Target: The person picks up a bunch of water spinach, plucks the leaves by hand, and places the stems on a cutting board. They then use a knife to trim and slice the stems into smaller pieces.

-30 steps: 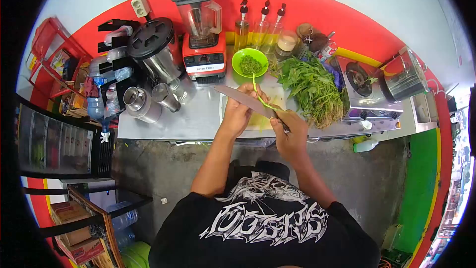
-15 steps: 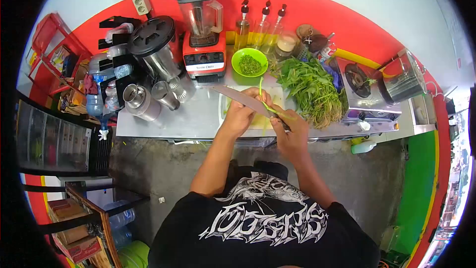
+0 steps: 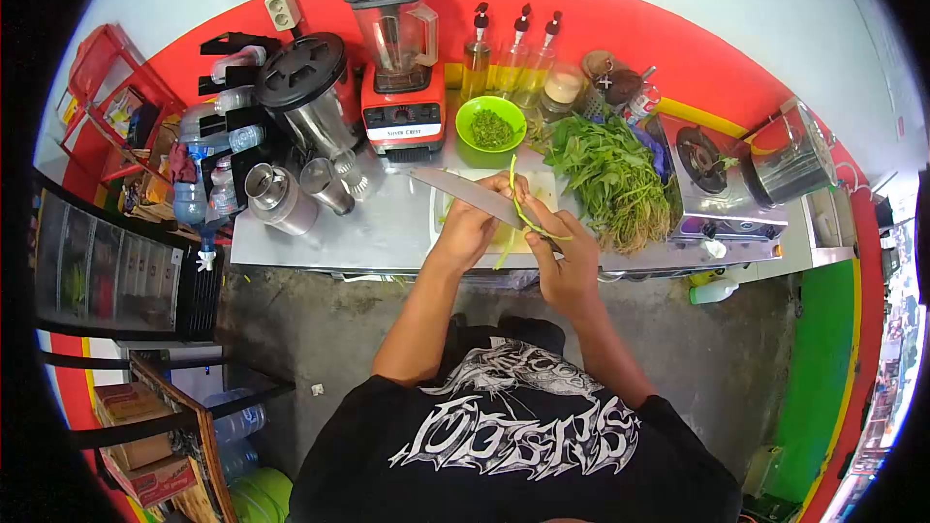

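Note:
A large knife [image 3: 467,192] points to the upper left, its handle in my right hand [image 3: 569,257]. Thin green stems [image 3: 519,208] cross the blade near that hand's fingers. My left hand [image 3: 468,229] is closed around the upper part of a green stem, close beside the blade. Both hands are above a white cutting board [image 3: 435,223]. Behind them stands a lime green bowl [image 3: 490,152] holding chopped greens [image 3: 490,129]. To the right of the board lies a big bunch of leafy greens with roots [image 3: 620,179].
A red blender [image 3: 402,116], a steel blender jug [image 3: 325,121], a metal canister [image 3: 281,199] and glasses [image 3: 325,186] stand left. Pump bottles [image 3: 508,63] line the back. At right are a gas stove [image 3: 693,208] and a steel pot [image 3: 790,160].
The stem between my hands has shifted and now hangs lower below the blade, towards me. The view has moved slightly; both hands keep their grip.

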Available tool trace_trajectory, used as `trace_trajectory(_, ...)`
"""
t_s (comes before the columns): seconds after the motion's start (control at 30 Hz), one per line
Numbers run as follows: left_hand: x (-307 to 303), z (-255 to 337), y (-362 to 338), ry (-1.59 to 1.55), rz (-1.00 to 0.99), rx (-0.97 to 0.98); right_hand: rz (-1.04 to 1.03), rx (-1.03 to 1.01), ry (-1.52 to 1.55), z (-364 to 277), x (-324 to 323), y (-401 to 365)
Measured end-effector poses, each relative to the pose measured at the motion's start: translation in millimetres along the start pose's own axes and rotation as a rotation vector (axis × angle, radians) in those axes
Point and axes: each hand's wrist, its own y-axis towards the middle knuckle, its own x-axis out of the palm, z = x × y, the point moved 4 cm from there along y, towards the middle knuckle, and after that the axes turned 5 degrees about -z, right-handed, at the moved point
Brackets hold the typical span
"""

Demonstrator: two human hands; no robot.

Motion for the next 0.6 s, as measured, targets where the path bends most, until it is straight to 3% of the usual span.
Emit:
trace_trajectory(0.2, -1, -1, -6, 0.082, 0.213, -0.104, 0.037, -0.016, -0.038, 10, 0, 0)
trace_trajectory(0.37, -7, -3, 0, 0.181, 0.236, -0.143, 0.067, -0.021, -0.107, 13, -1, 0)
trace_trajectory(0.43, -28, -15, -3, 0.280, 0.190, -0.309, 0.064, 0.042, -0.194, 12, -2, 1)
trace_trajectory(0.5, -31, -19, -2, 0.161, 0.097, -0.268, 0.050, 0.065, -0.275, 17, -1, 2)
trace_trajectory(0.6, -9, -6, 1, 0.128, 0.274, -0.235, 0.025, 0.107, -0.399, 25, 0, 2)
